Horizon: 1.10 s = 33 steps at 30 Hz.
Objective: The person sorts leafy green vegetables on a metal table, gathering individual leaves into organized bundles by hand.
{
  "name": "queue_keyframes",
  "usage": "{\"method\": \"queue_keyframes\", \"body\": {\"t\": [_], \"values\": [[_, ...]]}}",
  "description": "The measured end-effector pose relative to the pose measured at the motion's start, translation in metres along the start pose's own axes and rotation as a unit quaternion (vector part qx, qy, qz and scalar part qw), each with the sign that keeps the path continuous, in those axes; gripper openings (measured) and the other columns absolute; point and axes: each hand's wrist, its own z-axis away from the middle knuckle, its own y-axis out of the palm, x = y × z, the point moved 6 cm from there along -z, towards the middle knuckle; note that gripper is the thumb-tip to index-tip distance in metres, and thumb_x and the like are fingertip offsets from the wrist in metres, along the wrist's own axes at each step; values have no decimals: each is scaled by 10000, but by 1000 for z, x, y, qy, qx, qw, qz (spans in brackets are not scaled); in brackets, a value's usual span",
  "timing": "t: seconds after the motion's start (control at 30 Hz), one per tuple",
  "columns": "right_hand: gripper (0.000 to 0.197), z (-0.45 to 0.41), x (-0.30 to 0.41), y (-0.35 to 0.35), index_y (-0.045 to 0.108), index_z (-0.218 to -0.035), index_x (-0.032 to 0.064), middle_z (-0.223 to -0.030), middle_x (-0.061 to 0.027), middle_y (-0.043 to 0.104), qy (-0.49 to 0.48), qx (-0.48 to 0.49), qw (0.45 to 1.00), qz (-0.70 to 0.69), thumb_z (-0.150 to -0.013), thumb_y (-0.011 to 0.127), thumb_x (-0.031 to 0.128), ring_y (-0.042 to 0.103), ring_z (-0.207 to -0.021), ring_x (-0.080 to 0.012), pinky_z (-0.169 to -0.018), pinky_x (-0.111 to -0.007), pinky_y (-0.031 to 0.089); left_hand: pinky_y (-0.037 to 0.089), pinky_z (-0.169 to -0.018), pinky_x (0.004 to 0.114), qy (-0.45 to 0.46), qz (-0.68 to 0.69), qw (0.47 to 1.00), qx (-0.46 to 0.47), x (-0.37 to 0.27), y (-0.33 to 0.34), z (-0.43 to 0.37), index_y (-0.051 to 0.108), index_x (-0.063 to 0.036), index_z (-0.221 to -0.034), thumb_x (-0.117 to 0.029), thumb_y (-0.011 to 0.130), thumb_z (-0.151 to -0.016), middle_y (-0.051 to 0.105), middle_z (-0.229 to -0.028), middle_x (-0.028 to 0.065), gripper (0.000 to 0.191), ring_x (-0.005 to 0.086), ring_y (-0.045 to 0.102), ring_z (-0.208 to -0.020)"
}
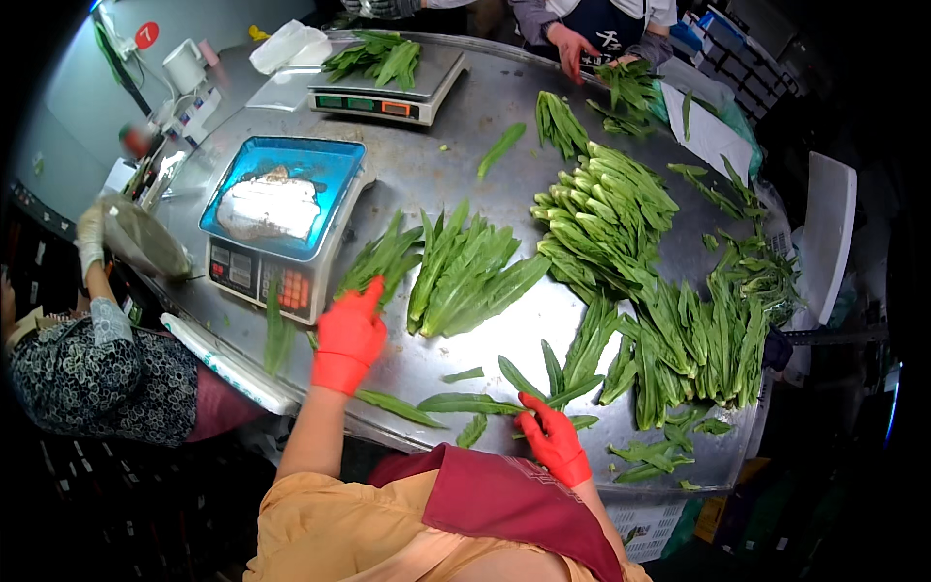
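Observation:
My left hand [350, 337], in a red glove, reaches over a small bunch of long green leaves [384, 256] beside the near digital scale; whether its fingers grip them cannot be told. Low on the metal table, my right hand [551, 436], also red-gloved, has its thumb and fingers apart close to loose leaves [465, 403]. Between and beyond my hands lies a bunch of leafy greens [465, 276]. A large pile of leaf lettuce [611, 211] covers the right side, with more bunches [698, 335] nearer me.
The near scale [284, 196] carries a blue tray. A second scale [393, 80] holds leaves at the back. One person [73, 371] at left holds a blurred round object; another person's hand [571, 47] is by greens across the metal table [436, 167]. White packaging [225, 367] lies at the left edge.

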Motion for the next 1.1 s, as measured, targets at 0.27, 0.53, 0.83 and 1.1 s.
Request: {"method": "queue_keyframes", "body": {"t": [0.27,0.53,0.83,1.1], "values": [[368,2,6,1,478,-1230,-1,-906,-98,637,12,20,999,24,-900,499,162,587,-808,-137,-744,-251,450,448,-755,428,-22,-6,981,-194,30,-1,-34,567,-103,-1107,-33,527,-712,543,-1077,167,403,361,527,-933],[336,2,-24,0,550,-1147,38,-615,-105,544,-45,-62,997,-15,-861,529,214,501,-536,-175,-524,-304,396,441,-846,429,-99,-37,994,-20,31,54,-41,605,-161,-998,-152,652,-675,437,-1266,187,326,386,416,-1171],[337,0,-19,3,516,-1203,19,-828,-89,648,-4,-24,1000,7,-883,515,123,598,-768,-115,-709,-234,464,407,-907,429,-142,99,985,-11,34,57,-40,579,-181,-1040,-200,666,-694,477,-1248,158,357,348,443,-1154],[325,9,2,-3,560,-1146,39,-620,-92,550,-43,-72,996,-3,-855,531,183,502,-552,-123,-537,-271,401,316,-1018,363,-15,277,961,-15,17,68,-54,578,-170,-1126,-76,545,-776,462,-1268,209,365,333,397,-1224]]}}
